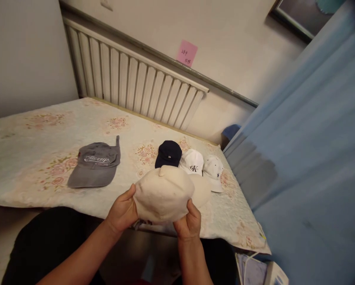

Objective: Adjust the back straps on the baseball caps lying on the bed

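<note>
I hold a cream cap (162, 194) up in front of me over the near edge of the bed. My left hand (122, 211) grips its left side with the thumb on top. My right hand (189, 222) grips its lower right side, fingers curled under it. Beyond the cream cap lie a dark navy cap (168, 153), a white cap with black letters (193, 162) and another white cap (213, 170), side by side. A grey cap with script lettering (95, 164) lies apart to the left.
The caps rest on a bed with a pale floral cover (41, 158). A white radiator (130, 79) runs along the far wall under a pink sticky note (187, 52). A blue curtain (308, 158) hangs at the right. Papers (254, 269) lie at the lower right.
</note>
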`<state>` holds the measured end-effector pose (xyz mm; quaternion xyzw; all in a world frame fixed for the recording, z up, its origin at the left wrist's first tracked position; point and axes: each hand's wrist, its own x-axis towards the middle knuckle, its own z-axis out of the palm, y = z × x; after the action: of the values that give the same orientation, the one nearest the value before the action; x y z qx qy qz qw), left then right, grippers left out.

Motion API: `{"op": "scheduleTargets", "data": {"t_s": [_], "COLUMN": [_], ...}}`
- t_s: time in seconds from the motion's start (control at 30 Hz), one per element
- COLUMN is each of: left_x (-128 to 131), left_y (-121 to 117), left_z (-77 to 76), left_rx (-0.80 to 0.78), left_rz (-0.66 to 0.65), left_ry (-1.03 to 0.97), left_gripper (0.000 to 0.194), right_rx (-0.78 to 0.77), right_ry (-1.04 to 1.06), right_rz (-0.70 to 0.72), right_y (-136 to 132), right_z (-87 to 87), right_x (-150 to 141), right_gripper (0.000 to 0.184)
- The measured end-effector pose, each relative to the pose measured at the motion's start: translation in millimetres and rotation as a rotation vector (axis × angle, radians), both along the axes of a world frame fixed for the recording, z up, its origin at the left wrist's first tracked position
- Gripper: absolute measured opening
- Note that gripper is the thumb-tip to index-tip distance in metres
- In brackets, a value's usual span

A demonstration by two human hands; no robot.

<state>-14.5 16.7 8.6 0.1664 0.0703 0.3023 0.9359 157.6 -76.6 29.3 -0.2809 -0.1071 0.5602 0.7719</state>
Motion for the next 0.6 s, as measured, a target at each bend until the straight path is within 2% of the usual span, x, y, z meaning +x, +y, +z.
{"op": "scheduleTargets", "data": {"t_s": [0.13,0.33,0.47,0.6], "left_x": [-1.2,-1.6,1.6,6.4], "left_y": [-0.3,-5.5,-9.6,-12.2], "left_z": [-0.9,-4.3,-4.8,-4.0], "left_rx": [-0.022,0.003,-0.027,-0.051], "left_rz": [0.017,-0.042,-0.083,-0.056], "left_ry": [-0.044,-0.133,-0.125,-0.168], "left_gripper": [0.043,0.045,0.044,0.042], "right_rx": [-0.005,-0.025,-0.037,-0.009], "right_ry": [0.003,-0.023,-0.074,-0.171], "right_rz": [-0.025,-0.024,-0.033,-0.109], "right_y": [-1.6,-4.7,-9.9,-15.8], "right_z": [-10.4,-32.6,-31.9,-25.3], "right_x": [11.9,26.9,29.7,30.9], "right_gripper": [0.037,0.038,0.038,0.037]}}
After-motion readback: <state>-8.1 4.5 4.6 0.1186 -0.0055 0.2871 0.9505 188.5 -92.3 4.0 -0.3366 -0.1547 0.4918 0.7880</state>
